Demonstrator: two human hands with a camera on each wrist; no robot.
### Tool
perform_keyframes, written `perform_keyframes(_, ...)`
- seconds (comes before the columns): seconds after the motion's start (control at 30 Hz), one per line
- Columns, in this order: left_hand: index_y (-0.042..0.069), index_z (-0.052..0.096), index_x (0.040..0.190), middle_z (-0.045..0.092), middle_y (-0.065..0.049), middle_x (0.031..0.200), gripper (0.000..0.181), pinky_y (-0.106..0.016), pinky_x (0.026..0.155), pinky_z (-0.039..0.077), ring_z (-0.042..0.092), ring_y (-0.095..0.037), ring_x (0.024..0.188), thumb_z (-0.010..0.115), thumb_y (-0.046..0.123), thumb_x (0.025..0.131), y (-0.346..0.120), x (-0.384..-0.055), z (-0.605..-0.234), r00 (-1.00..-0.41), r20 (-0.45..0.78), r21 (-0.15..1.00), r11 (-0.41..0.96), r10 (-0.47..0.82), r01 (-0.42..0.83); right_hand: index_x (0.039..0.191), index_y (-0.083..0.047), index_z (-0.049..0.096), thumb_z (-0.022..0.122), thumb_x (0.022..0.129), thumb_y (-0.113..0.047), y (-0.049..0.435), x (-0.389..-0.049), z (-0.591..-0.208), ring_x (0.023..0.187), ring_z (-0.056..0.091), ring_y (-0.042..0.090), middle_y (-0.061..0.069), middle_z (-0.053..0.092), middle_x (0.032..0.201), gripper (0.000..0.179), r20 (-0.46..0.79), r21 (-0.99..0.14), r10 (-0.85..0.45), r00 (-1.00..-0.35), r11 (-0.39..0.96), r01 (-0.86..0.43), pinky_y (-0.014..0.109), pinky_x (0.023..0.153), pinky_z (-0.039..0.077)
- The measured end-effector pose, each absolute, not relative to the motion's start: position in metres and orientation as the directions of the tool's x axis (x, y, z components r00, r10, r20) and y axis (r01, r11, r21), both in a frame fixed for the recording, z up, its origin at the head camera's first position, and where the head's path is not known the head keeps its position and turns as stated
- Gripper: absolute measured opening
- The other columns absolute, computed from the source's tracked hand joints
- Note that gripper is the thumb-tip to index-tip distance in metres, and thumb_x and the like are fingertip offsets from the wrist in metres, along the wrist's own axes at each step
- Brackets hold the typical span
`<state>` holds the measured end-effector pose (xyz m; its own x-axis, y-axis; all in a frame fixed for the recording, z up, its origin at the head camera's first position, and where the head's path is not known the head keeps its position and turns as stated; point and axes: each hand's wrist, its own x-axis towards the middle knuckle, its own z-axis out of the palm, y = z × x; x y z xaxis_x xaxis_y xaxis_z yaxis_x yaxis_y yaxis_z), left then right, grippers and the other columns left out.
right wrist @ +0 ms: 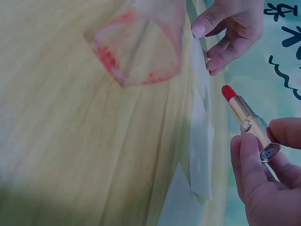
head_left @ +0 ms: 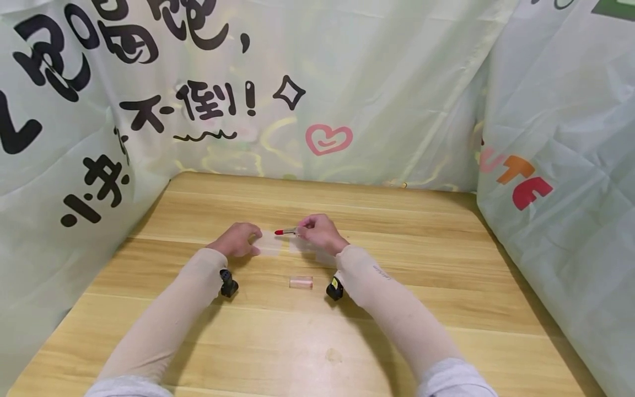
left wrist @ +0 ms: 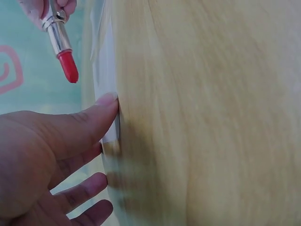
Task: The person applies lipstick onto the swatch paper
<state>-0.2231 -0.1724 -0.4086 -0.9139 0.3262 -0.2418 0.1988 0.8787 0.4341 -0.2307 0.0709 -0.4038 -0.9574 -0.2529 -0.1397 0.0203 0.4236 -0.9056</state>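
Lipstick (right wrist: pixel 244 113) held up between the two hands, red end bared! Beyond the fingers, the scene is closed off by printed curtains (head_left: pixel 407 110); below them, a wide wooden table (head_left: pixel 268 331) is spread.

Now the hands. By the right hand (head_left: pixel 322 232) the metallic case is pinched near its base, thumb against fingers, a firm but delicate hold. By the left hand (head_left: pixel 240 240) nothing is gripped: its fingers are loosely parted, the thumb tip rested on a slip of pale paper (head_left: pixel 270 243). More slips (right wrist: pixel 200 141) are laid out from there, beneath and beside the right fingers.

Nearer the body than either set of fingers, a clear cap (head_left: pixel 301 283) is seen lying on its side, red smears shown inside its mouth. Light, probably, and easily rolled if nudged; best taken by its sides.

Down to the smallest: the bullet (right wrist: pixel 228 92), aimed towards the left fingers and kept clear of the paper. Soft stuff, surely, easily dented or snapped, so it should be left untouched. The case looks light, stiff and rather slick; low on its body is where it is best held.
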Motion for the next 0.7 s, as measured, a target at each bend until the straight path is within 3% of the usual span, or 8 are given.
perform_keyframes(0.3, -0.001, 0.06, 0.126, 0.052, -0.021, 0.137, 0.045, -0.052, 0.109, 0.031, 0.041, -0.041, 0.131, 0.076, 0.013, 0.086, -0.172, -0.221, -0.407, -0.916, -0.242, 0.436, 0.88, 0.319, 0.19, 0.101, -0.004, 0.069, 0.065, 0.092, -0.014, 0.063, -0.233, -0.408, 0.078, 0.061, 0.018, 0.006, 0.066, 0.089, 0.014, -0.131, -0.891, -0.246, -0.96, 0.453, 0.005, 0.026, 0.065, 0.051)
perform_keyframes(0.7, -0.002, 0.06, 0.126, 0.052, -0.022, 0.136, 0.046, -0.052, 0.109, 0.032, 0.042, -0.041, 0.13, 0.076, 0.014, 0.086, -0.173, -0.223, -0.41, -0.916, -0.239, 0.437, 0.878, 0.321, 0.193, 0.1, -0.007, 0.069, 0.065, 0.092, -0.019, 0.051, -0.231, -0.409, 0.084, 0.058, 0.019, 0.004, 0.064, 0.092, 0.015, -0.072, -0.839, -0.251, -0.965, 0.538, -0.077, 0.031, 0.073, 0.051)
